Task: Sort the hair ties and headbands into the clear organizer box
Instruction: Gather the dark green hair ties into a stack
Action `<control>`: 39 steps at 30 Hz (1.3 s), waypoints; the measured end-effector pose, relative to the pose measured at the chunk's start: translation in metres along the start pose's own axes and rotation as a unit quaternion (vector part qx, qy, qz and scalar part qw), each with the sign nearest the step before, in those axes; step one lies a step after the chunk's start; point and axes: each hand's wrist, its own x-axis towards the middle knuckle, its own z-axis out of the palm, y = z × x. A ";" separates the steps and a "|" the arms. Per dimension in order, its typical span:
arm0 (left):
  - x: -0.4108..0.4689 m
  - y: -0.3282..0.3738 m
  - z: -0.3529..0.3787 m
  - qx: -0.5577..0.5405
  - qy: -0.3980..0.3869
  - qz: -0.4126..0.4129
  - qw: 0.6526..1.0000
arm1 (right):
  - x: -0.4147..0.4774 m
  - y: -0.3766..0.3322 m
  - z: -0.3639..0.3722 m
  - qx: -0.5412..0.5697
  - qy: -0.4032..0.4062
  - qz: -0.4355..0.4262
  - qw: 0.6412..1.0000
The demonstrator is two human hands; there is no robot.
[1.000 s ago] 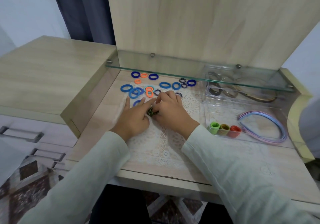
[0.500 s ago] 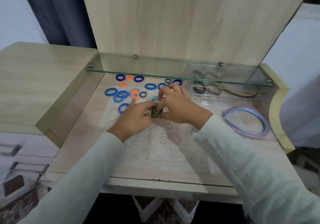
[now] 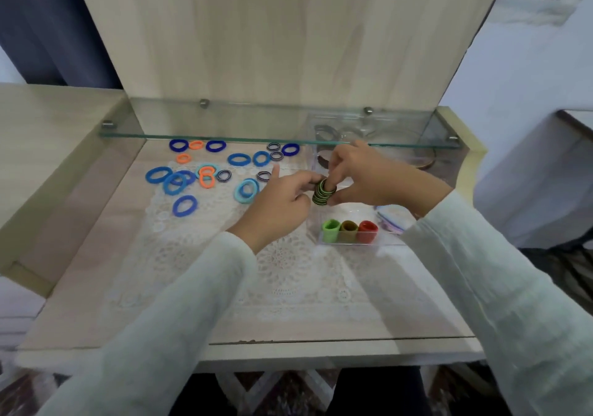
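Observation:
My left hand (image 3: 282, 203) and my right hand (image 3: 369, 178) together pinch a stack of dark green hair ties (image 3: 323, 192), held in the air just above the left edge of the clear organizer box (image 3: 353, 244). The box's front compartment holds a green roll (image 3: 331, 230), an olive roll (image 3: 349, 230) and a red roll (image 3: 367, 230) of ties. Pastel headbands (image 3: 390, 221) lie in the box, mostly hidden by my right sleeve. Several blue hair ties (image 3: 184, 206), orange hair ties (image 3: 206, 180) and dark striped hair ties (image 3: 223, 175) lie loose on the lace mat at the left.
A glass shelf (image 3: 224, 138) runs across the back just above the tabletop and over the box's rear compartment, where brown headbands (image 3: 324, 160) lie. A raised wooden side surface (image 3: 48, 146) borders the left. A lace mat (image 3: 256, 271) covers the table's middle.
Both hands have lifted the dark green stack off the mat and carried it right, up to the box's left edge. The camera view has shifted left.

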 end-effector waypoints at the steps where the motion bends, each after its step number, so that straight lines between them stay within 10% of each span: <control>1: 0.000 -0.004 0.004 0.005 0.005 0.010 1.000 | -0.001 0.003 0.001 -0.006 0.002 0.000 1.000; 11: -0.023 -0.030 0.023 0.128 0.072 0.136 0.980 | 0.000 0.017 0.021 -0.031 -0.033 0.014 0.999; 39: -0.023 -0.036 0.025 0.135 0.067 0.144 0.978 | 0.013 -0.008 0.017 -0.055 -0.181 0.069 0.980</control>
